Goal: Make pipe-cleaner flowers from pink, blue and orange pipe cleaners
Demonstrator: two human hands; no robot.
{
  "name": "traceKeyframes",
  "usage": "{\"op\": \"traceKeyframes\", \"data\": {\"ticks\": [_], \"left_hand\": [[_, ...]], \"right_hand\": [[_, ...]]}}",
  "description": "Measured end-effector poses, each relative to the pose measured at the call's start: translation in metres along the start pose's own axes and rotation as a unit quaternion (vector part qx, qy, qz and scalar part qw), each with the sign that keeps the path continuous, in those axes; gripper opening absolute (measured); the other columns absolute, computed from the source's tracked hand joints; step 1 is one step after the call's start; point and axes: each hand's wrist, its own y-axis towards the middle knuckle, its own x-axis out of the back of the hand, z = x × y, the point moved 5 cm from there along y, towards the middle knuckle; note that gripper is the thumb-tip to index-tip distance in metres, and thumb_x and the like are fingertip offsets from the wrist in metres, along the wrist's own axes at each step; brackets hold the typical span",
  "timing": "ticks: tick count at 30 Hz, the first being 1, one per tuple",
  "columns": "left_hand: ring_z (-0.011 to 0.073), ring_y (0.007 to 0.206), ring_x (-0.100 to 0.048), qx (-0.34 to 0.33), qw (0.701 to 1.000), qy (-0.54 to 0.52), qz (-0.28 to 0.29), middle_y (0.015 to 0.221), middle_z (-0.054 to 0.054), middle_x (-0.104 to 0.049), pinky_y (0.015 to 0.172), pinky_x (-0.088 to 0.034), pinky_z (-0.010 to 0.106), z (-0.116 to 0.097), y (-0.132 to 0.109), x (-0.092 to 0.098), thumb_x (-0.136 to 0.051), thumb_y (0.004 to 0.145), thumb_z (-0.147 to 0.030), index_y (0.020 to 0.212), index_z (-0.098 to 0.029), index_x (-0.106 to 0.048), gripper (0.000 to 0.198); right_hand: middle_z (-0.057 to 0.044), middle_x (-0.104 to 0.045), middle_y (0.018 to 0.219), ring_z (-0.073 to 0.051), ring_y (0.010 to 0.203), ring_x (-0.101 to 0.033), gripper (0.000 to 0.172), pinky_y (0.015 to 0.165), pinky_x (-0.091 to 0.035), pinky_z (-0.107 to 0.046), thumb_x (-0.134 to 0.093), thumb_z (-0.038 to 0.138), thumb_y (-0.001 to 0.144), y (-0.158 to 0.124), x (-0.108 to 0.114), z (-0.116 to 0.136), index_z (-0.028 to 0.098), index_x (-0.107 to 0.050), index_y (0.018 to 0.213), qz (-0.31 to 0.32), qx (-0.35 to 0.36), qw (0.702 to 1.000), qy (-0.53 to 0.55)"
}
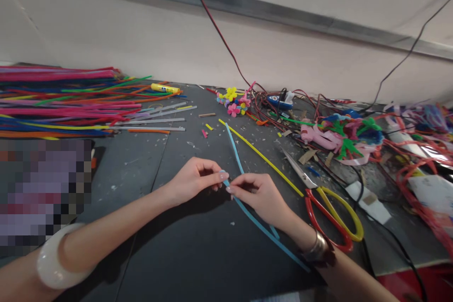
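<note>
Near the middle of the dark table, my left hand (200,178) pinches the end of a light blue pipe cleaner (264,227) between thumb and fingers. Close beside it, my right hand (257,194) pinches the same pipe cleaner, whose long free part runs down to the right below my wrist. A second blue pipe cleaner (233,145) lies on the table and passes behind my right hand. Next to it a yellow pipe cleaner (264,158) stretches diagonally. Scissors (323,203) with one red and one yellow handle rest right of my right hand.
Bundles of coloured pipe cleaners (63,104) lie at the left, with a yellow glue stick (165,88) behind. Small pipe cleaner flowers (233,104) sit at the back. A pink glue gun (320,138), cables and scraps crowd the right. A pixelated area covers the lower left.
</note>
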Motion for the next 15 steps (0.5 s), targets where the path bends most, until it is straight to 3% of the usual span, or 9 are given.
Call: {"op": "traceKeyframes", "data": {"ticks": [6, 10, 15], "left_hand": [[0.0064, 0.049, -0.048, 0.002, 0.999, -0.047, -0.020, 0.049, -0.003, -0.056, 0.051, -0.037, 0.017, 0.001, 0.001, 0.002, -0.063, 0.072, -0.026, 0.059, -0.012, -0.063, 0.019], [0.0089, 0.058, -0.057, 0.021, 0.995, -0.095, 0.004, 0.062, -0.001, -0.066, 0.061, -0.044, 0.020, 0.003, 0.001, -0.001, -0.069, 0.066, -0.021, 0.072, -0.014, -0.068, 0.009], [0.0151, 0.068, -0.062, 0.027, 0.998, -0.008, 0.048, 0.074, 0.004, -0.071, 0.066, -0.046, 0.024, 0.004, -0.007, -0.018, -0.070, 0.065, -0.028, 0.078, -0.013, -0.071, 0.020]], "right_hand": [[0.000, -0.062, 0.062, -0.011, 0.059, -0.055, 0.017, 0.058, -0.045, -0.023, -0.063, 0.032, 0.071, 0.001, 0.002, 0.004, 0.015, -0.065, 0.069, 0.014, -0.013, 0.998, 0.066], [0.000, -0.063, 0.066, -0.011, 0.061, -0.055, 0.015, 0.058, -0.043, -0.022, -0.065, 0.031, 0.070, 0.001, 0.011, 0.004, 0.017, -0.065, 0.068, -0.033, 0.007, 0.996, 0.088], [0.002, -0.061, 0.059, -0.008, 0.053, -0.052, 0.016, 0.054, -0.042, -0.020, -0.064, 0.032, 0.072, 0.002, 0.014, -0.006, 0.016, -0.061, 0.071, -0.083, -0.043, 0.980, 0.173]]}}
